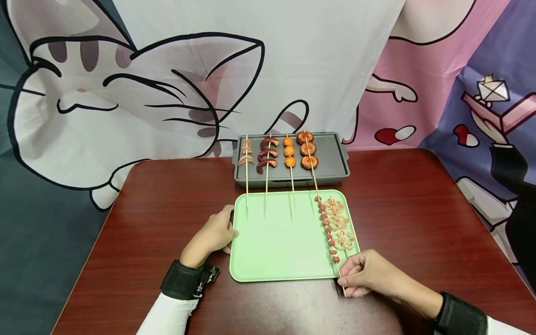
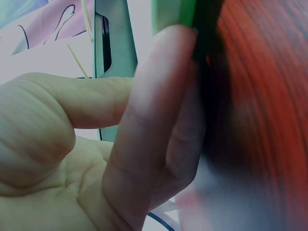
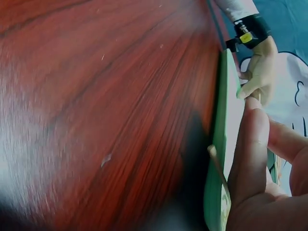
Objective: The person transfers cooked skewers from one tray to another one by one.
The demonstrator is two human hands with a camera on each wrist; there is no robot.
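Note:
My left hand (image 1: 214, 231) grips the left edge of a light green tray (image 1: 280, 246), with the thumb at the rim. At the tray's lower right corner my right hand (image 1: 370, 274) pinches the bare stick end of a skewer with small red pieces (image 1: 328, 231). This skewer slants along the tray's right side. Beside it on the tray lies a skewer of lotus root slices (image 1: 338, 222); the right fingers are close to its stick. In the right wrist view a stick end (image 3: 212, 151) pokes past the green rim.
Behind the tray stands a grey pan (image 1: 328, 160). Across it lie skewers of tan pieces (image 1: 246, 159), dark red curved pieces (image 1: 267, 153), orange balls (image 1: 289, 151) and mushroom-like rounds (image 1: 308, 149); their sticks reach over the green tray. A cartoon-printed cloth (image 1: 318, 60) hangs behind the wooden table (image 1: 167, 200).

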